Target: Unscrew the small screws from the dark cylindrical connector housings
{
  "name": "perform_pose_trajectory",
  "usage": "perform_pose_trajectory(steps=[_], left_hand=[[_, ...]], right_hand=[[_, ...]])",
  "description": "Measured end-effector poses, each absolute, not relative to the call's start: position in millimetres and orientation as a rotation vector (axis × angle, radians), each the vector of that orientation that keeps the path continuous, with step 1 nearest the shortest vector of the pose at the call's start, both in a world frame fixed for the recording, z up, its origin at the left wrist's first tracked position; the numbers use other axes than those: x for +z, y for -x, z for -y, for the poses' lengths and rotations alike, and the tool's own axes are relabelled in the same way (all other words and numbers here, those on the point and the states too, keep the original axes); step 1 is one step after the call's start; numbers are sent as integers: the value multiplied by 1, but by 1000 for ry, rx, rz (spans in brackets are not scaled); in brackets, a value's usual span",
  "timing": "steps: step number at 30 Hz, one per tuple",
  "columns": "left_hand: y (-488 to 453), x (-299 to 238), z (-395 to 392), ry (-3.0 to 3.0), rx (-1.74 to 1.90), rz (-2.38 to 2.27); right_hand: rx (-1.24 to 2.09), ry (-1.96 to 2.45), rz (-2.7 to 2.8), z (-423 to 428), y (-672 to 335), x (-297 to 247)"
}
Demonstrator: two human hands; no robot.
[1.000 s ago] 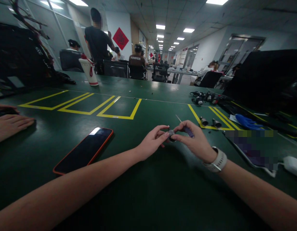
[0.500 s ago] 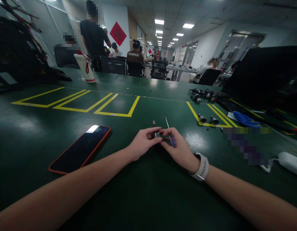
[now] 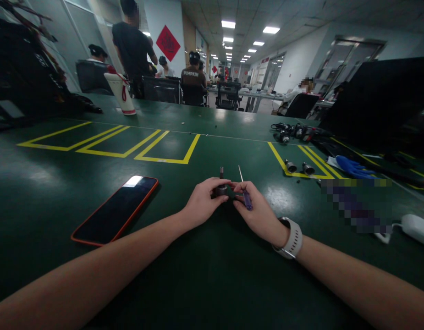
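Left hand (image 3: 204, 201): pinching a metal part (image 3: 222, 190)
Right hand (image 3: 256, 211): curled around a purple screwdriver (image 3: 247, 200)
Cup (image 3: 119, 94): near the tabletop's (image 3: 212, 279) far edge

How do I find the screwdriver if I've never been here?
Start with the big green table and find the arm wearing a pale watch. Follow it to the right grip, near the table's middle: the screwdriver is there, its thin shaft pointing up and away. Its purple handle sets it apart from the grey metal part in the left grip.
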State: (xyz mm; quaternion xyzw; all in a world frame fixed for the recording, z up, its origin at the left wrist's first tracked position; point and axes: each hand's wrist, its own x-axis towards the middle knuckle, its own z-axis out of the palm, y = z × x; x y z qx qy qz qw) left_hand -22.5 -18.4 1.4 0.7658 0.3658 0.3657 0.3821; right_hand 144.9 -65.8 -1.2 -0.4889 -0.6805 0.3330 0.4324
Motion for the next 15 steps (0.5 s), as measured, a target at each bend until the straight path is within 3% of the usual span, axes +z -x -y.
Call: perform_pose_trajectory(steps=[9,15], left_hand=[[20,7,19,-1453,1010,-1008],[21,18,15,-871,1100,-974]], right_hand=[[776,1262,1736,66,-145,2],[285,1540,2091,46,-195,21]])
